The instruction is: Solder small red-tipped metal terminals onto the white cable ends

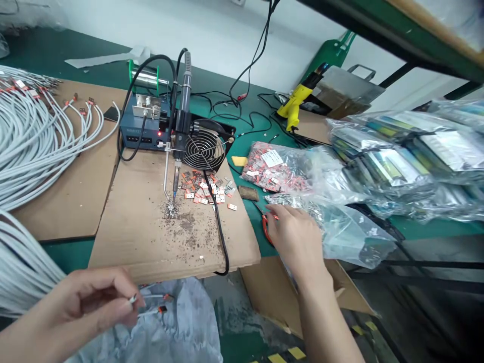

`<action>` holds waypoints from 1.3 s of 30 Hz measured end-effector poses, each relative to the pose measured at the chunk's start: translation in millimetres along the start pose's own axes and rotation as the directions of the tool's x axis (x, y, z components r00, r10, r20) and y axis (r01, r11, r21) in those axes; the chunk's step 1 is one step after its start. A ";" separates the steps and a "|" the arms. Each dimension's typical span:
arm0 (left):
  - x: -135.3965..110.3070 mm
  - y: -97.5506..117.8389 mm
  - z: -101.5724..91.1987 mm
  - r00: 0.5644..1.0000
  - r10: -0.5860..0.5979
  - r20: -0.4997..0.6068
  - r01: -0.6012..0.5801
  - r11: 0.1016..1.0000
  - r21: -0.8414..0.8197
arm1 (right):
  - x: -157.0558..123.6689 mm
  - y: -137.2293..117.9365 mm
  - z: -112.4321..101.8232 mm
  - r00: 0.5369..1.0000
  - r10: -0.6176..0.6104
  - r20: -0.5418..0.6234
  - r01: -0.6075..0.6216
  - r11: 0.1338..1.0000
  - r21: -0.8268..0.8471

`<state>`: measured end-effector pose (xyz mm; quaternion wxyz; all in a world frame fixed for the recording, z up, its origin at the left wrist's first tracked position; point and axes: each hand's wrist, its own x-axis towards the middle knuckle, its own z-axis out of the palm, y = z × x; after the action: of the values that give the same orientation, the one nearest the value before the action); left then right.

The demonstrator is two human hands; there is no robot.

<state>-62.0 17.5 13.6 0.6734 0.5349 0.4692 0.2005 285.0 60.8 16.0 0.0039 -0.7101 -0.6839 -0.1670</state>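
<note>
My left hand (94, 300) is closed in a pinch on the end of a light grey cable (132, 299), with a small pale tip showing between thumb and finger. Past those fingers, more cable ends with orange-and-metal USB connectors (162, 309) lie over grey-blue cloth on my lap. At the right edge of the cardboard, my right hand (295, 237) has its fingers closed around the red handles of a pair of pliers (266, 229). The pliers' tip points away, toward a brown sponge (248, 192). A clear bag of small metal parts (298, 201) lies right beside those fingers.
A soldering iron (181, 126) stands tip-down over the cardboard (132, 217), beside a blue station (143, 126) and a fan (206, 148). Loose USB connectors (212, 189) lie nearby. Coiled grey cables (41, 136) fill the left; a yellow heat gun (298, 101) and bagged items (397, 146) sit right.
</note>
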 end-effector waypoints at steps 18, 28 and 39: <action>109.6 62.1 -32.7 0.990 -0.101 0.101 0.098 0.994 0.040 | 29.1 -50.1 -1.1 0.973 -0.232 0.003 0.148 0.630 0.762; 109.2 57.5 -30.8 0.987 -0.081 0.139 0.076 0.996 0.043 | 39.7 -118.1 -4.1 0.806 -0.409 0.429 -0.545 -0.227 0.807; 112.4 61.8 -26.7 0.988 -0.117 0.097 0.115 0.993 0.025 | 42.6 -119.5 -8.3 0.790 -0.379 0.482 -0.594 -0.280 0.754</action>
<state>-16.4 140.0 23.2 0.7012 0.5224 0.4675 0.1299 167.2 107.9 7.6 0.3729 -0.4858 -0.4124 0.6745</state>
